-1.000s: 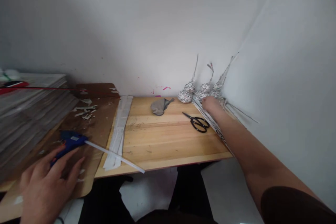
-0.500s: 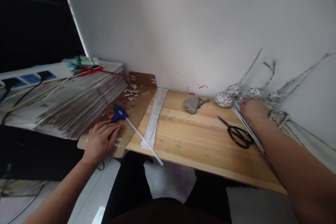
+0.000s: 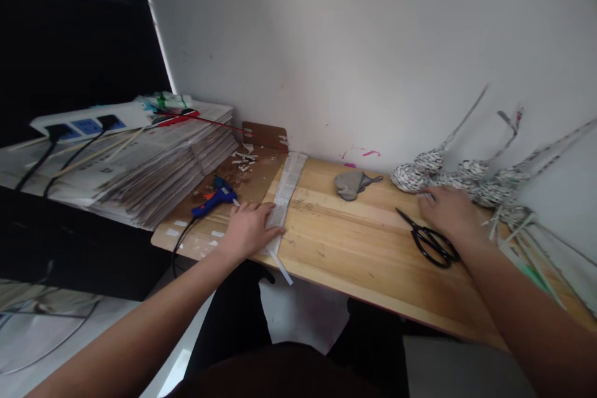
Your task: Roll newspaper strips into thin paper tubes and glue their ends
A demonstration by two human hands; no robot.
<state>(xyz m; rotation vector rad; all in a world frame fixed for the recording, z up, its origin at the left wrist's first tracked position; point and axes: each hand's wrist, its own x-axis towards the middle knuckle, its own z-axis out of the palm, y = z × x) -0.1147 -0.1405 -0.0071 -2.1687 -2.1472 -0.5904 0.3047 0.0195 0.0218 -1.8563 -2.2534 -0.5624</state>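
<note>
The left hand (image 3: pixel 249 228) is open, palm down, fingers spread over the translucent white glue stick (image 3: pixel 283 270) and the flat white paper strip (image 3: pixel 293 173). Whether it presses on either cannot be told. The right hand (image 3: pixel 450 214) has bent fingers and reaches the black-and-white woven paper balls (image 3: pixel 409 178); its underside is hidden, so whether it grips anything cannot be told.

The glue stick runs from the rear of the blue pistol-shaped glue gun (image 3: pixel 215 196) and projects past the front edge of the pale wooden table (image 3: pixel 340 249); this position probably leaves its feed end unobstructed. The glue gun lies on the thin brown board (image 3: pixel 263 171), which presumably shields the table from drips. The paper strip lies beside the board's right edge, running from the table's back edge towards the front.

The woven paper balls stand along the right part of the back edge, their long stems rising near the wall, which may help support them. The black-handled metal scissors (image 3: pixel 431 245) lie just beside the right hand, apparently within easy reach. The crumpled grey cloth pouch (image 3: pixel 349 185) lies near the back edge.

At far left, the tall newspaper stack (image 3: pixel 163 174) carries the white power strip (image 3: pixel 135 114), seemingly raised as a handy outlet.
</note>
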